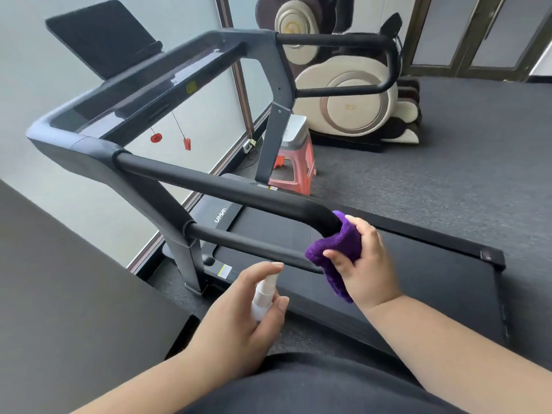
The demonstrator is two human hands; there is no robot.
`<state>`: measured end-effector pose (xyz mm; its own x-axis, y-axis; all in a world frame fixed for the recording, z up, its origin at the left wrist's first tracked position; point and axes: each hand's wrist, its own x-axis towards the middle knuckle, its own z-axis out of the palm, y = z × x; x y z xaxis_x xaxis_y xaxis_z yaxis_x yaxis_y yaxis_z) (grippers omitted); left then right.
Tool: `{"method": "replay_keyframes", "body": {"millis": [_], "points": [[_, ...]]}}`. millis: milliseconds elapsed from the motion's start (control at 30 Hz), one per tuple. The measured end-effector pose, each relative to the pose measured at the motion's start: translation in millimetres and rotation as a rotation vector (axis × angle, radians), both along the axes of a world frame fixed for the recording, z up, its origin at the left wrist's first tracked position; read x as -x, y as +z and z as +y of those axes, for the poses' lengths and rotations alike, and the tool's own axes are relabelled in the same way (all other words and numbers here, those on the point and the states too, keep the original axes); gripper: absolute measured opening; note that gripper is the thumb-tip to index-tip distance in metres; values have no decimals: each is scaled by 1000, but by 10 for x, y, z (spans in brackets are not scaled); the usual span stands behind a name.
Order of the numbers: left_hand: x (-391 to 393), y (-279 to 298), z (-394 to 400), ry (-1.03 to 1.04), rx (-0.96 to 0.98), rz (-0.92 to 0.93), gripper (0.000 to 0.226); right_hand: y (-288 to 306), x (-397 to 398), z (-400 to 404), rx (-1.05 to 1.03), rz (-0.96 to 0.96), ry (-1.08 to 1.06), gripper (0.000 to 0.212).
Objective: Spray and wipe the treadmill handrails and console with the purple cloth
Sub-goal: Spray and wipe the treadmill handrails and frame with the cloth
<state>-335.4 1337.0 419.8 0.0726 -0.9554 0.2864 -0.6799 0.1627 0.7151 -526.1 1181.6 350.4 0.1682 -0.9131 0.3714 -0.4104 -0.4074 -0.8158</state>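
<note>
My right hand clutches the fuzzy purple cloth around the curved end of the near black padded handrail. My left hand, just beside it, grips a small white spray bottle.

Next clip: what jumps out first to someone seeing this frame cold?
The purple cloth stands out, gripped by the right hand around the curved end of the near black handrail. Below it, the left hand holds a small white spray bottle. Two red safety-clip pieces dangle under the console at upper left.
</note>
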Motion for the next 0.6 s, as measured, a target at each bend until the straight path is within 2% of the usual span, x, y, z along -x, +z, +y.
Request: {"method": "replay_keyframes", "body": {"millis": [167,300,400,467,533,600], "points": [[248,-45,92,86,-13,-18,42,-231,242,4,-173,84,81,60],[406,-54,144,136,-8,-33,42,-220,368,-34,-194,53,179,43],[477,-43,188,172,-5,-38,42,57,317,-89,-134,-138,153,38],[514,-34,227,202,-4,-47,42,319,196,-184,-31,-225,171,58],[550,-26,274,234,-5,-55,43,575,30,-277,69,-226,215,60],[583,-18,321,255,-3,-62,44,718,-111,-327,137,-137,236,58]]}}
